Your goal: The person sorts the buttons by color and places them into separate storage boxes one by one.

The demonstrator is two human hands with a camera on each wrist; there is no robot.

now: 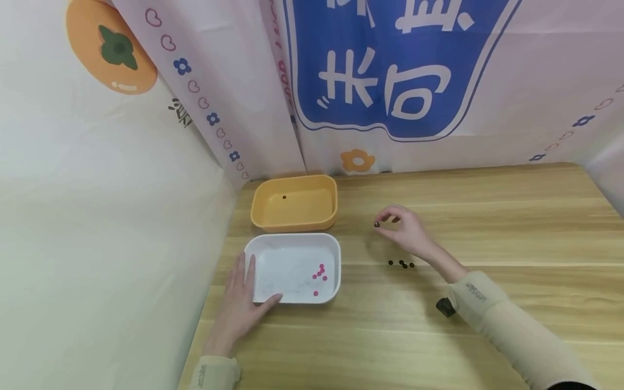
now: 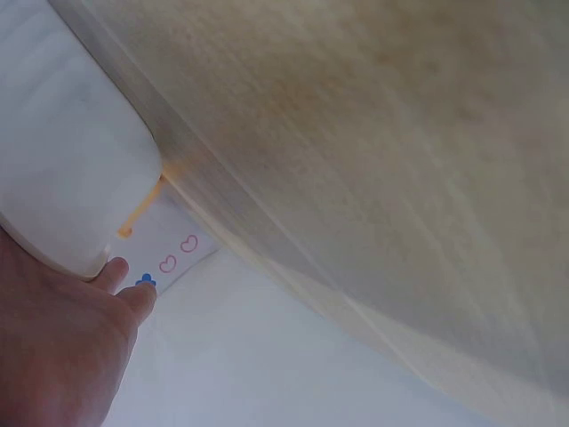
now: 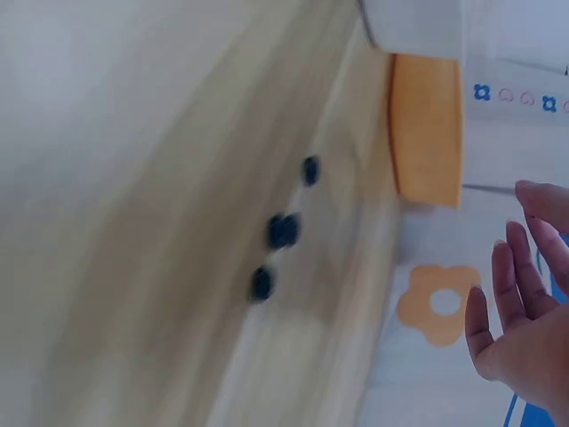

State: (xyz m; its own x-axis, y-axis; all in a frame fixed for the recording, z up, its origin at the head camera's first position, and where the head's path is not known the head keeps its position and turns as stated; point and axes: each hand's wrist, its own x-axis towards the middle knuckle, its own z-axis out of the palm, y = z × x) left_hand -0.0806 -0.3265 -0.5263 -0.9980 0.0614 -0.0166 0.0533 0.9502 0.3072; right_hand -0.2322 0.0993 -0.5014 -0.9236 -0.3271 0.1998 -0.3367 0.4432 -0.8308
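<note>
Between thumb and index finger my right hand (image 1: 404, 230) pinches a small black bead (image 1: 376, 224), held above the table to the right of the two trays. Several more black beads (image 1: 401, 262) lie on the wood just below that hand; the right wrist view shows them blurred. My left hand (image 1: 239, 306) rests on the left end of the white tray (image 1: 336, 254), its fingers along the left rim and its thumb at the front rim. Inside that tray are several small pink beads (image 1: 319, 273). One black bead (image 1: 284, 197) lies in the orange tray (image 1: 294, 225).
The orange tray stands directly behind the white one, near the back edge of the wooden table (image 1: 390, 336). A printed cloth (image 1: 322, 146) hangs behind the table, and a white sheet (image 1: 122, 216) closes off the left side.
</note>
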